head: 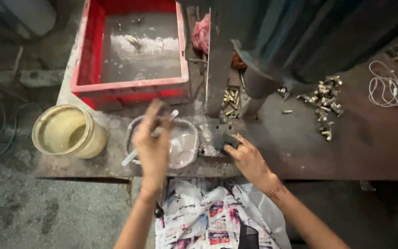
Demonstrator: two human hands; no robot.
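The left hand (152, 138) hovered blurred over a metal bowl (190, 133) near the bench's (346, 147) front edge; its grip could not be told. The right hand (247, 159), fingers curled, pressed a small dark part (230, 148) beside the bowl.

Bare surface (369, 147) is left open at right. Passage is blocked far by the red crate (88, 69) and dark machine column (219, 69), left by the yellow bucket (67, 131).
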